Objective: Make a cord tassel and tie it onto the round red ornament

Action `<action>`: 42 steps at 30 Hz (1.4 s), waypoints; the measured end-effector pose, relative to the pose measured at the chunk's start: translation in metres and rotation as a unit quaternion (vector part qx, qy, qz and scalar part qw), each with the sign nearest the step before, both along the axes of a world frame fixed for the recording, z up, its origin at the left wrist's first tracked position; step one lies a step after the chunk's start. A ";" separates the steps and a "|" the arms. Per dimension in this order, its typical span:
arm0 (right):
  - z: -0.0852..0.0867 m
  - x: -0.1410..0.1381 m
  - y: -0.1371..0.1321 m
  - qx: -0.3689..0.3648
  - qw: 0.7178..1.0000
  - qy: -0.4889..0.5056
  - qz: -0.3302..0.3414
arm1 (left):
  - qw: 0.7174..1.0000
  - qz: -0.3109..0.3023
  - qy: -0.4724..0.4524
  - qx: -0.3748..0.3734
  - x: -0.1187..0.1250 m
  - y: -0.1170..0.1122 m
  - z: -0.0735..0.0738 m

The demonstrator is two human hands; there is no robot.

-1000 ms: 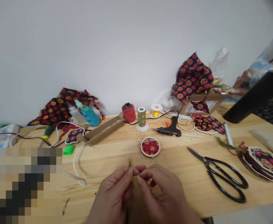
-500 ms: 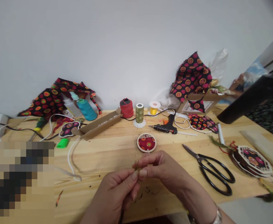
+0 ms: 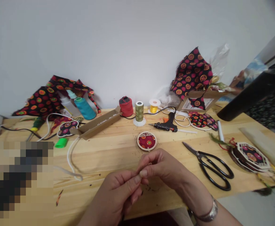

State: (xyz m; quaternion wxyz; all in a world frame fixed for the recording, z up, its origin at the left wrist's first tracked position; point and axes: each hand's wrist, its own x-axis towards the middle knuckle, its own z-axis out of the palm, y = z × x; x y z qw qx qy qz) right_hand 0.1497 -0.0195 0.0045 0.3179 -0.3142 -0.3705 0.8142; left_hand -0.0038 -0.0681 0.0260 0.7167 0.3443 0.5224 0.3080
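Over the wooden counter (image 3: 104, 161), the left hand (image 3: 123, 188) and the right hand (image 3: 166, 169) are meeting at their fingertips, thumb tips almost side by side. The left grip is pressing thumb against forefinger, and the right grip is doing likewise, its thumb lying just beside the other; whatever they may be pinching is too small and too covered by the fingers for me to make out. A silver bracelet (image 3: 211, 212) is circling the right wrist. Just beyond the right hand, the round ornament (image 3: 146, 142) is lying flat on the counter, its pale rim framing dark red patterned fabric. To the right, black-handled scissors (image 3: 199, 154) are resting with their blades closed, pointing away to the left, and further right a stack of octagonal ornaments (image 3: 253, 157) is sitting near the counter's edge. Behind the round ornament, an olive spool (image 3: 139, 112) is standing upright between a red thread cone (image 3: 126, 107) and a yellow spool (image 3: 153, 109), while a black glue gun (image 3: 166, 126) is lying on its side to their right. Off to the left, a teal thread cone (image 3: 85, 109) is leaning behind a long cardboard tray (image 3: 102, 125), and a bright green cap (image 3: 61, 143) is lying nearer the front.
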 end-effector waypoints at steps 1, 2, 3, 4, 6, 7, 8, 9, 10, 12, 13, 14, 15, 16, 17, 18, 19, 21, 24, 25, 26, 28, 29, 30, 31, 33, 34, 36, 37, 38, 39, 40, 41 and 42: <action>-0.001 0.000 0.000 0.000 1.000 -0.003 -0.002 | 1.000 0.002 0.000 -0.002 -0.001 0.000 0.000; -0.001 0.000 0.000 0.001 1.000 -0.004 -0.005 | 1.000 0.005 0.000 -0.005 -0.001 0.000 -0.001; -0.001 0.000 0.000 0.001 1.000 -0.004 -0.010 | 1.000 0.009 -0.001 -0.008 -0.001 0.000 -0.002; -0.001 0.000 -0.001 0.002 1.000 -0.004 -0.015 | 1.000 0.009 -0.001 -0.009 -0.002 0.000 -0.002; 0.000 -0.001 -0.002 0.002 1.000 -0.005 -0.027 | 1.000 0.007 -0.003 -0.007 -0.002 -0.001 -0.003; 0.001 -0.001 -0.003 -0.001 1.000 -0.005 -0.031 | 1.000 0.005 -0.004 -0.004 -0.001 -0.001 -0.004; 0.001 -0.002 -0.004 -0.006 0.999 -0.005 -0.035 | 1.000 0.007 -0.006 -0.003 -0.001 -0.001 -0.004; 0.002 -0.003 -0.005 -0.013 0.999 -0.005 -0.041 | 1.000 0.012 -0.009 -0.004 -0.001 -0.002 -0.004; 0.002 -0.004 -0.006 -0.018 0.999 -0.005 -0.049 | 1.000 0.018 -0.013 -0.006 -0.001 -0.002 -0.004; 0.002 -0.006 -0.009 -0.027 0.997 -0.007 -0.071 | 0.999 0.032 -0.027 -0.012 0.000 -0.002 -0.004; 0.002 -0.008 -0.010 -0.030 0.996 -0.007 -0.082 | 0.999 0.038 -0.035 -0.014 0.000 -0.002 -0.004; 0.002 -0.009 -0.011 -0.029 0.995 -0.005 -0.092 | 0.998 0.045 -0.045 -0.017 0.000 -0.002 -0.004; 0.001 -0.010 -0.013 -0.026 0.995 -0.004 -0.099 | 0.997 0.052 -0.056 -0.020 0.000 -0.002 -0.004; 0.001 -0.011 -0.014 -0.021 0.994 -0.002 -0.104 | 0.995 0.063 -0.068 -0.024 0.000 -0.001 -0.004; 0.000 -0.013 -0.015 -0.015 0.994 0.000 -0.107 | 0.994 0.075 -0.080 -0.027 0.000 -0.001 -0.004; 0.000 -0.014 -0.016 -0.009 0.994 0.001 -0.109 | 0.992 0.086 -0.093 -0.028 0.000 0.000 -0.004; 0.000 -0.014 -0.016 -0.004 0.994 0.002 -0.110 | 0.990 0.094 -0.103 -0.023 -0.001 0.000 -0.004; 0.000 -0.016 -0.018 0.001 0.994 0.003 -0.113 | 0.988 0.099 -0.114 -0.017 -0.001 0.001 -0.004; -0.001 -0.017 -0.019 0.002 0.991 -0.010 -0.131 | 0.990 0.092 -0.101 -0.020 -0.001 0.001 -0.005; -0.001 -0.018 -0.019 0.001 0.991 -0.015 -0.136 | 0.991 0.091 -0.093 -0.020 -0.001 0.001 -0.005; -0.001 -0.018 -0.019 0.002 0.990 -0.018 -0.139 | 0.992 0.093 -0.085 -0.019 0.000 0.001 -0.004; -0.002 -0.018 -0.020 0.006 0.990 -0.019 -0.137 | 0.992 0.096 -0.075 -0.016 0.001 0.000 -0.003; -0.002 -0.017 -0.020 0.006 0.990 -0.016 -0.138 | 0.992 0.097 -0.074 -0.017 0.001 0.000 -0.002; -0.003 -0.017 -0.020 0.002 0.990 -0.013 -0.143 | 0.992 0.099 -0.074 -0.019 0.001 0.000 -0.001; -0.004 -0.015 -0.020 -0.006 0.989 -0.011 -0.149 | 0.992 0.100 -0.075 -0.020 0.002 0.000 0.000; -0.006 -0.012 -0.021 -0.025 0.988 -0.008 -0.153 | 0.991 0.103 -0.076 -0.023 0.002 0.000 0.001; -0.007 -0.010 -0.021 -0.028 0.989 -0.005 -0.145 | 0.991 0.104 -0.076 -0.023 0.002 0.000 0.002; -0.008 -0.007 -0.022 -0.014 0.994 0.002 -0.113 | 0.991 0.103 -0.076 -0.023 0.002 0.000 0.002; -0.008 -0.006 -0.022 -0.007 0.995 0.008 -0.099 | 0.991 0.102 -0.078 -0.025 0.002 0.001 0.002; -0.008 -0.006 -0.023 -0.004 0.996 0.012 -0.091 | 0.991 0.099 -0.081 -0.026 0.002 0.001 0.001; -0.008 -0.007 -0.023 -0.007 0.996 0.012 -0.089 | 0.991 0.095 -0.085 -0.029 0.002 0.001 0.001; -0.008 -0.007 -0.023 -0.013 0.995 0.009 -0.094 | 0.992 0.089 -0.088 -0.031 0.002 0.001 0.000; -0.007 -0.008 -0.023 -0.018 0.995 0.004 -0.099 | 0.992 0.083 -0.089 -0.034 0.002 0.000 -0.001; -0.006 -0.010 -0.022 -0.018 0.995 -0.002 -0.103 | 0.992 0.077 -0.088 -0.035 0.002 0.000 -0.001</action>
